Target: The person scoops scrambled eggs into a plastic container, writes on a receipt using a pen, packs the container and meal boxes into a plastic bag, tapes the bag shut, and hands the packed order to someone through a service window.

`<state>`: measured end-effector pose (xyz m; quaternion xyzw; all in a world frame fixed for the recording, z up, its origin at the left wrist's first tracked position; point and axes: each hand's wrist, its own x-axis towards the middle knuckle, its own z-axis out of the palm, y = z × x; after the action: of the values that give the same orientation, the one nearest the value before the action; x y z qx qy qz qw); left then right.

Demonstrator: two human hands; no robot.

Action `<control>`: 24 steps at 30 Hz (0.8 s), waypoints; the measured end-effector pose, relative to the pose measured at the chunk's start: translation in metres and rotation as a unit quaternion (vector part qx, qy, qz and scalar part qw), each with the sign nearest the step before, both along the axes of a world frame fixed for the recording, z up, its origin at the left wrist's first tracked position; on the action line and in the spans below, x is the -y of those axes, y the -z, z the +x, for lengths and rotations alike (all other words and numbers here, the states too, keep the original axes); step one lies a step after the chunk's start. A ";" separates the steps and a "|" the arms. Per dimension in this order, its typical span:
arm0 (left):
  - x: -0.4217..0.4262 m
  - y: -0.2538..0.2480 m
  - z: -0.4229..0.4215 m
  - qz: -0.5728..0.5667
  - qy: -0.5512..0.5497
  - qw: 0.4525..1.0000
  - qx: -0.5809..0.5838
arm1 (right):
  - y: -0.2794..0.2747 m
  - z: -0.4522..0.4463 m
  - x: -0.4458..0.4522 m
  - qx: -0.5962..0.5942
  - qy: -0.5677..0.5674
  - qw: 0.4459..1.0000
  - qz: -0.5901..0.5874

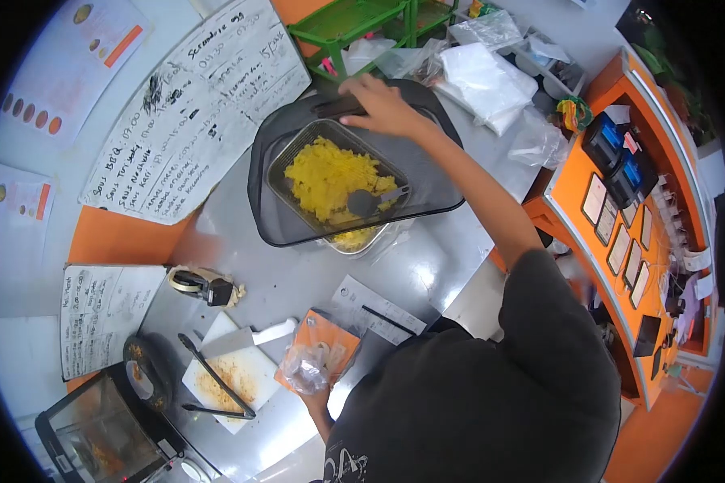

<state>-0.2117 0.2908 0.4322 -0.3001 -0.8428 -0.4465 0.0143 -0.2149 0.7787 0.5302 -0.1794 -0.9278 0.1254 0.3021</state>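
A smoky see-through lid (427,189) with a dark handle lies over a metal tray (298,211) of yellow rice (326,173). A dark scoop (362,203) rests on the rice, seen through the lid. My right hand (383,109) is at the lid's handle, thumb and fingers apart on either side of it; firm contact cannot be made out. Low in the view, my left hand (314,398) holds an orange paper box (342,342) with a clear plastic cup or wrap (306,366) on it. Most of the left fingers are hidden beneath.
A white cutting board (254,366) carries black tongs (217,378) and a white-handled knife (274,332). A tape dispenser (205,286) stands by the wall. Paper with a black pen (391,319) lies near my body. Plastic bags (487,84) and green racks (346,24) are at the back.
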 end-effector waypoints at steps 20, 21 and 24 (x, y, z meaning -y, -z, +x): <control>0.004 0.010 -0.005 -0.073 0.025 0.991 -0.111 | 0.085 0.125 0.229 0.005 -0.235 0.656 -0.718; 0.003 0.009 -0.005 -0.059 0.021 0.995 -0.076 | 0.076 0.116 0.244 -0.029 -0.251 0.636 -0.729; -0.007 -0.002 -0.004 0.013 0.005 0.998 0.066 | 0.060 0.090 0.281 -0.100 -0.283 0.593 -0.747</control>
<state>-0.2155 0.2979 0.4341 -0.2741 -0.8344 -0.4764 -0.0400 -0.1250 0.4978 0.4699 -0.0566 -0.4769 0.8711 0.1023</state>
